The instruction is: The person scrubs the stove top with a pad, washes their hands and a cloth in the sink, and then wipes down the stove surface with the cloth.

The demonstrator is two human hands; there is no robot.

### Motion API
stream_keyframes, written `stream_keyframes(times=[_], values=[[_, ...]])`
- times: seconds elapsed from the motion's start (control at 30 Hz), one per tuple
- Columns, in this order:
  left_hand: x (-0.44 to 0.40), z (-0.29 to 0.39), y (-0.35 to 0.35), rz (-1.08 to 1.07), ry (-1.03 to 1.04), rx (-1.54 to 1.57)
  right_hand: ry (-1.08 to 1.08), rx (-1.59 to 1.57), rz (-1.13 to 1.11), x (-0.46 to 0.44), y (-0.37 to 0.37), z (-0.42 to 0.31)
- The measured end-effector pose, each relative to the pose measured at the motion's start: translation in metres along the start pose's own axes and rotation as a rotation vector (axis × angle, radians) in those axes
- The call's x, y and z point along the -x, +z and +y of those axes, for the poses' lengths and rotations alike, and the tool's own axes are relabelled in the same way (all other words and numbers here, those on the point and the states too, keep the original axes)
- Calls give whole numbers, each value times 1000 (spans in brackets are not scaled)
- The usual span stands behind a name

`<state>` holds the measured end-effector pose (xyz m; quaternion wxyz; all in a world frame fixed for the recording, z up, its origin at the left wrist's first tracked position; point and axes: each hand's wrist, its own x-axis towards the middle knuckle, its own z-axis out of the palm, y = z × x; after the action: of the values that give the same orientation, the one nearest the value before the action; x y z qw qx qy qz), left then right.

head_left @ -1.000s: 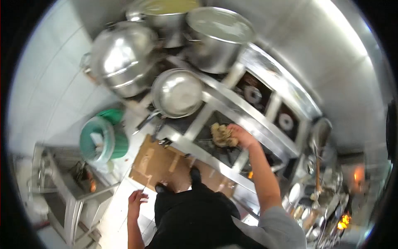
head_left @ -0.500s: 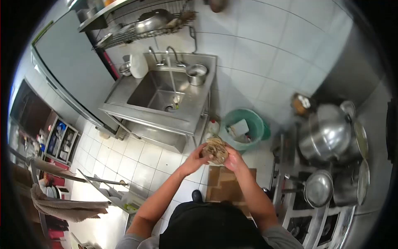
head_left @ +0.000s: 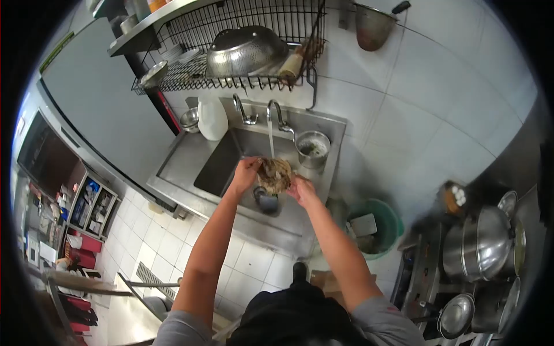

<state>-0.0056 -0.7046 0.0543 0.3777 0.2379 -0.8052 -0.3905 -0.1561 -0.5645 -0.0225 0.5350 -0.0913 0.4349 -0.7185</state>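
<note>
My left hand (head_left: 248, 168) and my right hand (head_left: 301, 190) hold a brown and tan, crinkled, roundish thing (head_left: 274, 176) between them, fingers closed on its opposite edges. Its exact kind I cannot make out. It hangs over the steel sink (head_left: 216, 164), below the running tap (head_left: 274, 112); the water stream comes down at its upper edge. Beneath it, near the drain, lies a dark rounded shape partly hidden by the thing. A metal pot (head_left: 312, 149) with some greenish bits in it stands on the sink's right ledge.
A white plastic jug (head_left: 213, 118) and metal bowls (head_left: 190, 120) stand left of the sink. Above hangs a wire rack (head_left: 184, 81) with a colander (head_left: 247, 51). A green bin (head_left: 388, 228) is on the floor at right, near the stove with pots (head_left: 479, 245).
I have stepped forward to the sink. Both hands have carried the brown crinkled thing from beside the green bin to under the running tap.
</note>
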Motion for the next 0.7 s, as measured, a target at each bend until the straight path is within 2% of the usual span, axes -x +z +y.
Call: stream_keyframes(times=[0.07,0.1,0.17,0.2,0.27,0.3,0.37,0.4,0.47,0.5,0.57,0.6,0.67,0.7], values=[[-33,-34,4,-125,-173,161,46,56,11,-29,2,-2],[-44,-34,3,-124,-185,166,57,60,17,-38,5,-6],[-65,-21,2,-260,-240,-59,-8,897,265,-49,17,-18],[-76,-36,9,-269,-247,-51,3,898,275,-58,20,-18],[-95,-70,32,-441,-103,83,-734,1046,263,-77,23,-17],[-101,-64,36,-497,-158,155,-726,1048,286,-86,28,-22],[-109,-71,42,-526,-141,217,-576,1032,58,-100,40,-42],[-113,-75,44,-531,-126,272,-570,1035,91,-103,44,-48],[-119,-80,38,-517,-201,316,-333,1304,181,-107,51,-59],[-121,-85,32,-485,-274,335,-324,1304,203,-104,56,-64],[-123,-105,31,-508,-263,399,-258,1206,78,-102,62,-79],[-122,-112,32,-517,-264,453,-256,1210,100,-109,57,-76],[-122,-96,27,-530,-296,473,-376,691,281,-123,37,-53],[-119,-94,30,-511,-491,637,-526,489,452,-118,68,-40]])
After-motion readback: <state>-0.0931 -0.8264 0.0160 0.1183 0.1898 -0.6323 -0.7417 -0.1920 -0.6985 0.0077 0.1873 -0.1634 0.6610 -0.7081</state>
